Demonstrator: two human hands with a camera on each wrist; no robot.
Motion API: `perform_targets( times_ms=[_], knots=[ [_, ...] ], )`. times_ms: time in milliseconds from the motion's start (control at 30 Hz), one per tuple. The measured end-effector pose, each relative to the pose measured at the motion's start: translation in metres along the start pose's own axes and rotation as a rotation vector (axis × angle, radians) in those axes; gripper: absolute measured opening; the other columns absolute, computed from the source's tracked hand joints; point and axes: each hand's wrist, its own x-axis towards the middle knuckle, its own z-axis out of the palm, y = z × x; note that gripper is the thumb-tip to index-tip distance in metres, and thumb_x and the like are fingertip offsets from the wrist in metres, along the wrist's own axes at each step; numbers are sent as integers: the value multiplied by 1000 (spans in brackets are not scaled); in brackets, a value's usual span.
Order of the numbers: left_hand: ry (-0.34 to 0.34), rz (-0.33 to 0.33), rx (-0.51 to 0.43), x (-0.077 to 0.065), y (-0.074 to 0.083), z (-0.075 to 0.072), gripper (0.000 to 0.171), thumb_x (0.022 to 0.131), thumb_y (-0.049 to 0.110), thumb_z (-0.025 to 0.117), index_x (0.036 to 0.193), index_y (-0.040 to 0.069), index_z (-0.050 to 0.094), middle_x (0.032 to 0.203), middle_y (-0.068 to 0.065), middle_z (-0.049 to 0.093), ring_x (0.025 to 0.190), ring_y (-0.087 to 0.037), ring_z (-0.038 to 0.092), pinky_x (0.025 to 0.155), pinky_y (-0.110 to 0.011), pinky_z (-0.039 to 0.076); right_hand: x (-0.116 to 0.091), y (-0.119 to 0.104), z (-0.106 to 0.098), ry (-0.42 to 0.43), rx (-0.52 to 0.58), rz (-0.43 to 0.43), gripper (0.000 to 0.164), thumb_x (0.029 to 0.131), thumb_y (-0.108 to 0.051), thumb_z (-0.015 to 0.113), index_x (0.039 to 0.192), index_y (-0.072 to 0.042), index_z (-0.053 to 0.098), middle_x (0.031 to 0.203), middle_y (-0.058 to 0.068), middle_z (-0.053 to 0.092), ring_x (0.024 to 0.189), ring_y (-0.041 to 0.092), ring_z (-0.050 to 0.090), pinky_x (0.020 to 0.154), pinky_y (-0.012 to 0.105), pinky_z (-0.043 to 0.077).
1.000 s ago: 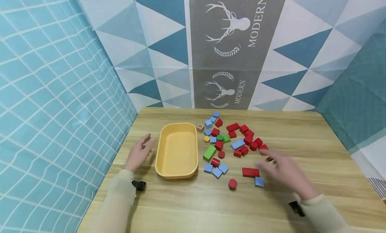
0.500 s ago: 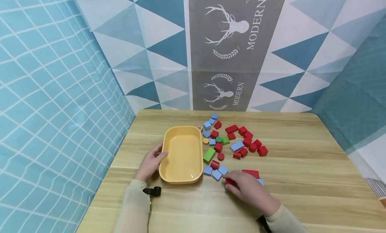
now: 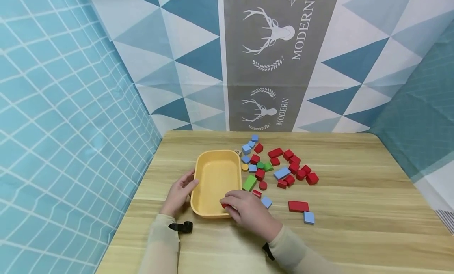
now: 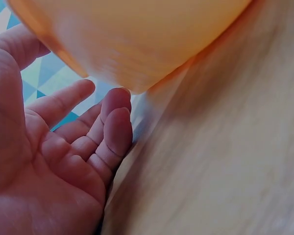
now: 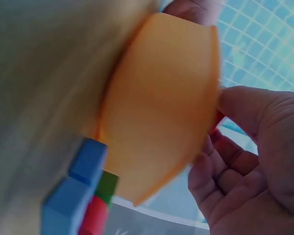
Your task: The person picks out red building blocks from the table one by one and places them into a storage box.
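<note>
1. Yellow tray: we see a plain, open-topped, roughly rectangular vessel with rounded corners. Upright on wooden table. Left hand holds its left side, thumb over the rim.
2. Red block: we note it pinched in right hand, at the tray's near right corner. Mostly hidden; shape we cannot tell.

Left hand is held with the thumb spread from loosely bent fingers, its forearm angled up and slightly rightward. Right hand is stretched leftward, thumb and fingertips set in a pinch (back turned up, btw). Both arms are covered by pale sleeves.
</note>
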Motion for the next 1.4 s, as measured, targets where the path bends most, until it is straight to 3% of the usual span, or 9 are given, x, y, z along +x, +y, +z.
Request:
perform_targets(
  times_ms=[267, 400, 667, 833, 1100, 1267, 1333, 1400],
  knots=[
    [31, -10, 6, -3, -1, 3, 61, 106, 33, 68, 160, 11, 50, 156, -19, 58, 138, -26, 58, 102, -18, 51, -1, 11, 14, -63, 85, 94, 15, 102, -22, 75, 114, -20, 83, 116, -2, 79, 111, 13, 75, 97, 34, 63],
    [21, -22, -33, -2, 0, 5, 61, 106, 34, 68, 161, 12, 49, 158, -18, 56, 140, -29, 57, 100, -22, 55, -2, 12, 16, -89, 48, 99, 17, 104, -27, 71, 115, -21, 83, 119, -1, 78, 114, 14, 74, 99, 36, 62],
    [21, -31, -34, -1, 2, 5, 63, 105, 35, 69, 160, 12, 49, 159, -17, 56, 142, -31, 56, 99, -20, 54, -3, 12, 19, -239, -27, 43, 41, 112, -48, 51, 111, -24, 83, 119, -3, 78, 112, 15, 70, 99, 35, 58],
    [18, -42, -41, -1, 1, 5, 65, 105, 36, 70, 161, 12, 49, 159, -17, 56, 143, -31, 55, 100, -21, 55, -4, 11, 21, -243, -25, 25, 43, 110, -51, 52, 114, -22, 84, 119, -3, 79, 110, 15, 68, 97, 34, 57],
    [21, -41, -48, -1, 1, 4, 64, 105, 36, 70, 160, 11, 50, 157, -18, 57, 142, -31, 55, 99, -22, 55, -5, 10, 19, -295, -8, 65, 45, 108, -56, 55, 122, -24, 82, 129, 0, 77, 115, 17, 66, 99, 34, 56],
    [19, -36, -21, -2, 0, 4, 64, 105, 36, 69, 160, 12, 49, 158, -16, 57, 142, -31, 55, 102, -20, 53, -6, 7, 10, -332, 41, 128, 47, 107, -55, 56, 134, -22, 76, 143, 4, 71, 130, 22, 65, 110, 42, 55],
    [17, -32, -11, -2, 0, 4, 64, 105, 36, 69, 161, 12, 49, 159, -16, 57, 143, -31, 55, 102, -19, 51, -6, 6, -1, -301, 71, 174, 47, 107, -53, 59, 136, -20, 75, 147, 5, 69, 135, 25, 64, 113, 47, 54],
    [21, -28, -4, -1, 1, 4, 64, 105, 37, 69, 161, 12, 49, 158, -16, 57, 142, -30, 55, 102, -19, 51, -7, 8, -15, -218, 88, 216, 44, 106, -47, 64, 135, -17, 75, 146, 7, 70, 136, 28, 65, 112, 51, 54]
  ],
)
